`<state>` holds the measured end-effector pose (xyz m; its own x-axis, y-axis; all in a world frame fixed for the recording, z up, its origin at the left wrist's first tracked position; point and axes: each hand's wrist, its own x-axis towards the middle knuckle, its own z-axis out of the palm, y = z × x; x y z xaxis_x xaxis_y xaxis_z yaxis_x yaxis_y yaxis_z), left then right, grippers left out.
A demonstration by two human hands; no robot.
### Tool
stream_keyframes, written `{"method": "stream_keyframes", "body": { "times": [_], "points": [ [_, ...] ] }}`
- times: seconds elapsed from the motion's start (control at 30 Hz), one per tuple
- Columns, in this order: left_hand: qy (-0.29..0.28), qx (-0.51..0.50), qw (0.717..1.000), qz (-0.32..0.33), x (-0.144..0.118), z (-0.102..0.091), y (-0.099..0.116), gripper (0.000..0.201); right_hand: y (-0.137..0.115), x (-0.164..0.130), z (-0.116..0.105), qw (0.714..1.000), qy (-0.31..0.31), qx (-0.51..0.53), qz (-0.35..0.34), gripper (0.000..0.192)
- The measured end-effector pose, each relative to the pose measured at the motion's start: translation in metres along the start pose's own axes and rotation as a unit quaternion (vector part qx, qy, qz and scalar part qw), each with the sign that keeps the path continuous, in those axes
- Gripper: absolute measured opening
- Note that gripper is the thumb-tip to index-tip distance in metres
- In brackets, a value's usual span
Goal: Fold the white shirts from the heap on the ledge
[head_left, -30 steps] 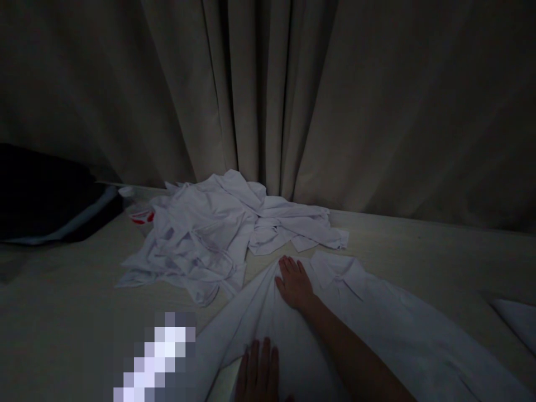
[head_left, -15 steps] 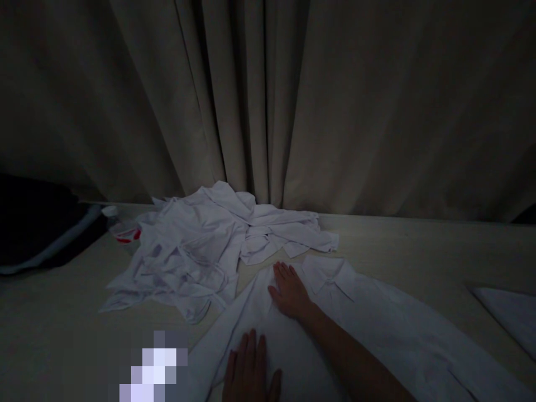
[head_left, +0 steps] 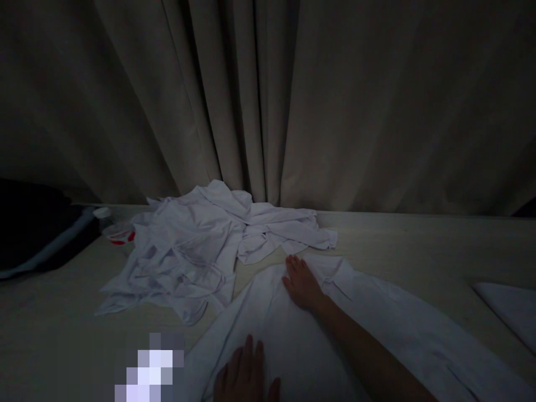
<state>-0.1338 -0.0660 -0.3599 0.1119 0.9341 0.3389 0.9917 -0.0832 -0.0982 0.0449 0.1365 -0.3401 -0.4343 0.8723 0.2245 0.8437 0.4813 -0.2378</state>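
Observation:
A white collared shirt (head_left: 377, 318) lies spread flat in front of me, collar towards the curtain and sleeves out to both sides. My right hand (head_left: 304, 285) rests flat on it beside the collar, fingers stretched out and covering part of the collar's left side. Lower down, at the bottom edge of the view, my left hand (head_left: 245, 371) lies palm down on the shirt's left part, with its fingers extended and the thumb apart. Neither hand grips the cloth.
A crumpled heap of white clothes (head_left: 188, 245) lies behind and left of the shirt. Beside it is a clear bottle (head_left: 117, 231) with a red label. Dark fabric (head_left: 37, 229) sits far left, a white folded cloth (head_left: 508, 307) far right. A beige curtain (head_left: 355, 111) hangs behind.
My right hand has slid right along the shirt's shoulder to the collar, now partly covering it. My left hand has shifted slightly left and stays flat. The view has moved a little.

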Motion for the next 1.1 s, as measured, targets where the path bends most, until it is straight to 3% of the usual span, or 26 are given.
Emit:
{"method": "stream_keyframes", "body": {
  "times": [0.1,0.17,0.3,0.47,0.63,0.77,0.93,1.1],
  "points": [
    [0.058,-0.019,0.996,0.06,0.044,-0.013,-0.007,0.045,0.009,-0.007,-0.014,0.999,0.042,-0.014,0.003,0.055],
    [0.083,-0.037,0.992,0.092,0.079,-0.007,-0.008,0.042,0.017,-0.013,-0.017,0.999,0.036,-0.03,0.02,0.055],
    [0.033,-0.055,0.994,0.086,0.124,0.019,-0.002,0.048,0.03,-0.021,-0.005,0.998,-0.013,-0.051,0.033,0.06],
    [-0.034,-0.039,0.999,0.01,0.123,0.033,-0.004,0.065,0.026,-0.016,0.0,0.998,-0.008,-0.057,0.035,0.063],
    [-0.059,-0.017,0.998,0.0,0.12,0.028,-0.007,0.069,0.018,-0.037,-0.028,0.999,0.032,-0.025,-0.004,0.062],
    [-0.074,-0.01,0.997,0.0,0.123,0.026,-0.005,0.072,0.053,-0.085,-0.043,0.995,0.062,-0.052,0.059,0.059],
    [-0.088,-0.004,0.996,-0.003,0.122,0.025,-0.004,0.073,0.116,-0.129,-0.039,0.977,0.024,-0.097,0.189,0.063],
    [-0.107,0.003,0.994,-0.005,0.123,0.023,-0.007,0.083,0.129,-0.134,-0.031,0.973,0.011,-0.105,0.207,0.065]
  ]
}}
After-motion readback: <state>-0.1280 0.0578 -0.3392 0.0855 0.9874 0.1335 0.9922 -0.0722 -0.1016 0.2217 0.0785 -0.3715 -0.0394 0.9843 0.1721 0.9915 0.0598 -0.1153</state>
